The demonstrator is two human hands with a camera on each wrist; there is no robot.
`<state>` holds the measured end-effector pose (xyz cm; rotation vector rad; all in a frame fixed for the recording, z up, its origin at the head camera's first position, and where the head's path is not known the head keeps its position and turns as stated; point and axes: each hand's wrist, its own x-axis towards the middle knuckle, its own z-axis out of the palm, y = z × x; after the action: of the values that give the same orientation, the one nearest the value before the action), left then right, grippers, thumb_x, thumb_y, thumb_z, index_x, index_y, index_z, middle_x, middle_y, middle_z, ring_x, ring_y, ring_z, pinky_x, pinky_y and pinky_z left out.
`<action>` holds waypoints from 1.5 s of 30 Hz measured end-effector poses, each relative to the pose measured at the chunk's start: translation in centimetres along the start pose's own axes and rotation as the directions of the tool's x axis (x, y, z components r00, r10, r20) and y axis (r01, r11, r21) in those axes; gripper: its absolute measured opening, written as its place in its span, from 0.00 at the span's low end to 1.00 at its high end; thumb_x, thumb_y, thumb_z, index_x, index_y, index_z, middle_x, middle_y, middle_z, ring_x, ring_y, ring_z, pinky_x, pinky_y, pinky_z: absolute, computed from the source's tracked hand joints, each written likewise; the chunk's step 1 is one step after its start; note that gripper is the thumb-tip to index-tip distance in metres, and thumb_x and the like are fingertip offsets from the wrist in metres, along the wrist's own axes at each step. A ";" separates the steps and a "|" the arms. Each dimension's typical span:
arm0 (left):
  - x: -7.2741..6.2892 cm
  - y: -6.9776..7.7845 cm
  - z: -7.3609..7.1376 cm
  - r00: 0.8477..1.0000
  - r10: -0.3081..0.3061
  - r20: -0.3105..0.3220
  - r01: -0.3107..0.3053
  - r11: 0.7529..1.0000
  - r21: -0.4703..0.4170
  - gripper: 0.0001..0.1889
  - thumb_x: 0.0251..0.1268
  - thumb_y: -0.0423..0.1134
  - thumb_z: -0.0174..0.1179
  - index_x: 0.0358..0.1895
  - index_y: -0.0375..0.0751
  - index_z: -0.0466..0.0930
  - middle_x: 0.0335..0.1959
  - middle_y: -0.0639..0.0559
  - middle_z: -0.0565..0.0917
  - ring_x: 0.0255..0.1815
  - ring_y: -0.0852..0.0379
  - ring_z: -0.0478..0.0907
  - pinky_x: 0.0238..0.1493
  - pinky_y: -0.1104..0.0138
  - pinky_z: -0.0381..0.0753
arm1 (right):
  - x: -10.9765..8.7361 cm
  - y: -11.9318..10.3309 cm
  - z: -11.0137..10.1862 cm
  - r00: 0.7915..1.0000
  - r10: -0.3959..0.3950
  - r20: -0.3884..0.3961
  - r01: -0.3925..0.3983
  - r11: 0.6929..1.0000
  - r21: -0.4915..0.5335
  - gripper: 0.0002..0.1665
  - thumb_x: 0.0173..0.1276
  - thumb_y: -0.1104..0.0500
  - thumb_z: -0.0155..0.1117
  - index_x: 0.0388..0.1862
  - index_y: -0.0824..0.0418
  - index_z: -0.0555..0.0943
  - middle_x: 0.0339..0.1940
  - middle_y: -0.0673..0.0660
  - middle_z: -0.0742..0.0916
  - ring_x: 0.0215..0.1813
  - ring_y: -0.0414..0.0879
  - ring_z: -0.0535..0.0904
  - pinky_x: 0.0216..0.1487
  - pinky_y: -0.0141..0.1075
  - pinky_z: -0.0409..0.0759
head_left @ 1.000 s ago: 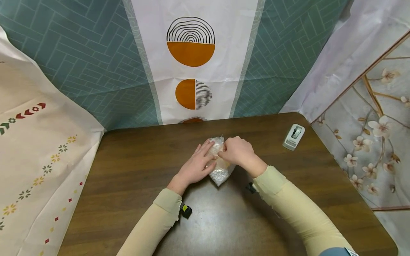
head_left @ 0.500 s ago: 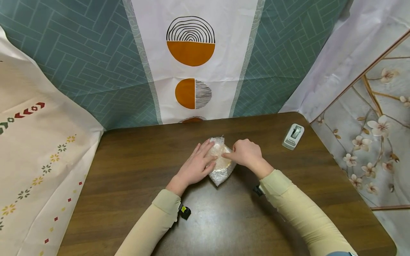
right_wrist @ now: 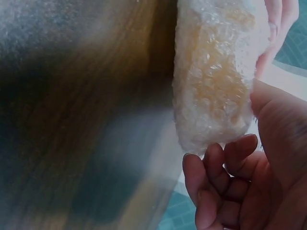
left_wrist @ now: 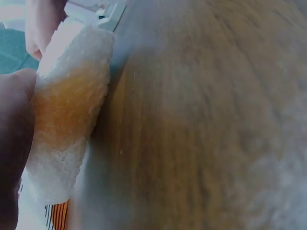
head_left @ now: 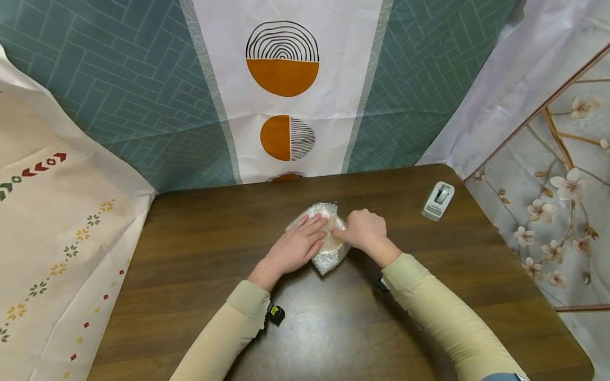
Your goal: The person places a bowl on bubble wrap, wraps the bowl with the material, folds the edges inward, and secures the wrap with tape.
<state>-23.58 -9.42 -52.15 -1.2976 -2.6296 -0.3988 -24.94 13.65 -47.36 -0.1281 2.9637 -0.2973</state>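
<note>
A bubble-wrapped package (head_left: 329,259) lies near the middle of the brown table, something yellow-orange showing through the clear wrap. On its top rests my left hand (head_left: 297,243), fingers fairly straight and spread. My right hand (head_left: 367,230) is at the package's right side. In the right wrist view the thumb of my right hand (right_wrist: 283,139) lies on the upper face of the bubble wrap (right_wrist: 216,86), and its curled fingers meet the near edge. The left wrist view has the package (left_wrist: 69,100) side-on, the orange content across its middle. What exactly is inside cannot be made out.
A small white-and-grey device (head_left: 438,201) with a dark slot lies at the table's back right. The wooden table (head_left: 214,227) meets a patterned curtain (head_left: 405,106) behind. Fabric hangs on the left (head_left: 71,238) and right (head_left: 548,211).
My right hand has shifted rightward from the package's middle, and the wrap spreads wider on that side. More wrap now shows beyond my left hand, which has slid slightly right across the top.
</note>
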 end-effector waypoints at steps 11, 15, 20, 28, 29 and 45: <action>0.0 0.2 -0.4 0.998 -0.036 0.059 0.035 0.999 0.016 0.22 0.88 0.43 0.48 0.73 0.43 0.80 0.83 0.46 0.66 0.86 0.47 0.55 0.85 0.52 0.48 | -0.1 0.4 0.6 1.000 -0.017 0.006 0.016 0.998 0.063 0.36 0.67 0.24 0.62 0.25 0.55 0.82 0.27 0.56 0.86 0.29 0.53 0.84 0.26 0.47 0.79; 0.0 0.4 -0.5 0.996 -0.053 0.075 0.052 0.998 0.020 0.22 0.88 0.44 0.46 0.72 0.44 0.81 0.84 0.47 0.66 0.87 0.47 0.54 0.85 0.52 0.47 | -0.3 1.7 1.1 0.994 -0.102 0.046 0.087 0.962 0.258 0.37 0.76 0.26 0.56 0.24 0.55 0.78 0.21 0.53 0.80 0.25 0.47 0.77 0.26 0.41 0.72; -0.2 0.6 -0.6 0.994 -0.080 0.078 0.079 0.997 0.011 0.21 0.89 0.45 0.46 0.72 0.47 0.82 0.84 0.48 0.65 0.87 0.49 0.53 0.85 0.54 0.45 | -0.5 3.2 1.8 0.978 -0.195 0.072 0.129 0.843 0.522 0.31 0.84 0.35 0.51 0.33 0.56 0.82 0.30 0.53 0.87 0.35 0.47 0.83 0.40 0.42 0.78; -0.4 0.9 -0.8 0.992 -0.097 0.082 0.098 0.995 -0.014 0.22 0.89 0.46 0.45 0.73 0.48 0.81 0.85 0.48 0.64 0.88 0.49 0.51 0.86 0.54 0.44 | -0.4 4.8 2.7 0.977 -0.135 0.163 -0.034 0.660 0.750 0.25 0.79 0.40 0.66 0.42 0.62 0.82 0.41 0.57 0.89 0.46 0.51 0.87 0.55 0.45 0.83; -0.4 1.0 -0.8 0.992 -0.097 0.081 0.099 0.995 -0.015 0.22 0.89 0.46 0.45 0.73 0.48 0.81 0.85 0.48 0.64 0.88 0.49 0.51 0.86 0.54 0.44 | -0.3 4.9 2.8 0.977 -0.120 0.173 -0.058 0.636 0.769 0.24 0.78 0.41 0.67 0.43 0.63 0.82 0.41 0.57 0.89 0.46 0.51 0.87 0.55 0.45 0.83; -0.5 0.4 -0.6 0.994 -0.099 0.054 0.102 0.993 -0.064 0.22 0.88 0.45 0.48 0.75 0.44 0.78 0.84 0.46 0.65 0.87 0.49 0.52 0.85 0.55 0.44 | 0.8 7.2 4.9 0.994 -0.039 0.100 -0.067 0.507 0.859 0.13 0.75 0.61 0.73 0.45 0.69 0.80 0.32 0.56 0.88 0.33 0.40 0.86 0.38 0.30 0.85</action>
<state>-22.95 -9.77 -51.70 -1.2133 -2.7547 -0.4788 -25.40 19.67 -53.69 0.0151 2.3212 -1.6577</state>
